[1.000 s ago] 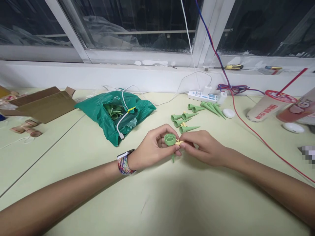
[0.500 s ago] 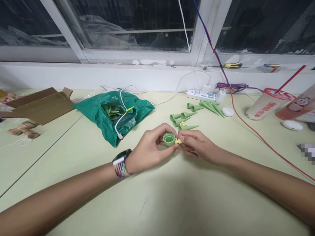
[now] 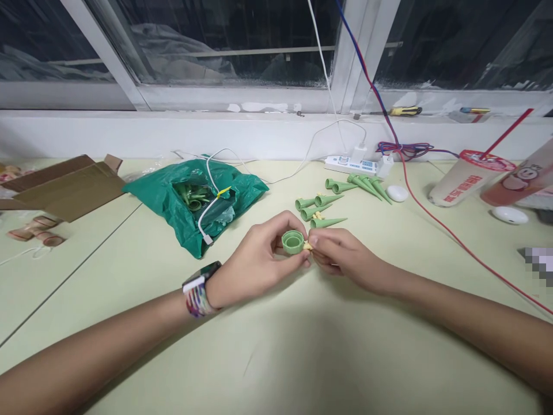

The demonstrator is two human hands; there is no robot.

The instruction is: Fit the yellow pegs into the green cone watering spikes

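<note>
My left hand is closed around a green plastic screw cap, its round threaded opening facing me. At the cap's right side sits a small yellow valve piece, pinched by my right hand, whose fingers partly hide it. Both hands meet just above the table. Behind them lie several green plastic spikes, hollow cones with open ends mostly pointing left. Small yellow pieces rest among them. More green parts show through the mouth of a green plastic bag.
A cardboard box and a wooden toy are at left. A power strip stands against the wall. On the right are a drink cup, a second cup, white oval objects and a red cable.
The whole view has shifted slightly, so things appear a little further left. Both hands keep their hold on the cap and the yellow piece, with hardly any visible movement between them.
</note>
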